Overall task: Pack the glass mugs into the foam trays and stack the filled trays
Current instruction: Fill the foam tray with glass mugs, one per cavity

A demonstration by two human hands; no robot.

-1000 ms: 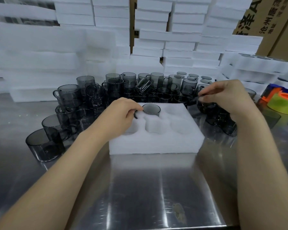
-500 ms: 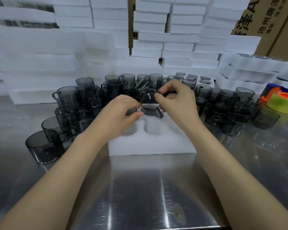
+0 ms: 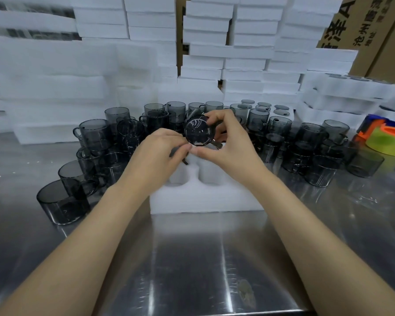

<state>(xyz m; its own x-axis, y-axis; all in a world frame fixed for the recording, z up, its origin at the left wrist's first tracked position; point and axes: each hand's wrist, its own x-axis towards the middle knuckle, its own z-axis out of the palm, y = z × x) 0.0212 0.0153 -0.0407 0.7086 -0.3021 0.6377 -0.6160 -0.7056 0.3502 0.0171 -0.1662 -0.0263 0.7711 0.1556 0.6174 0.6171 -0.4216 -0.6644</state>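
Observation:
A white foam tray [image 3: 205, 202] lies on the steel table in front of me, its two near pockets empty. My right hand [image 3: 232, 148] holds a smoky glass mug [image 3: 197, 132] tilted above the tray's back row, its round end facing me. My left hand [image 3: 159, 153] hovers over the tray's back left, fingers curled on a dark mug part that is mostly hidden under the hand. Its fingertips touch the right thumb just below the tilted mug. Loose grey mugs crowd the table at the left [image 3: 94, 135] and right [image 3: 315, 139].
Stacks of white foam trays [image 3: 214, 42] wall off the back. Filled trays [image 3: 342, 96] are piled at the right, cardboard boxes [image 3: 351, 23] behind them. Coloured tape rolls [image 3: 389, 140] sit at the far right. One low mug [image 3: 62, 202] stands near the table's left front.
My right hand reached to the mugs at the right, came back to the tray with one and has now tilted it up toward me. My left hand stayed at the tray's back left.

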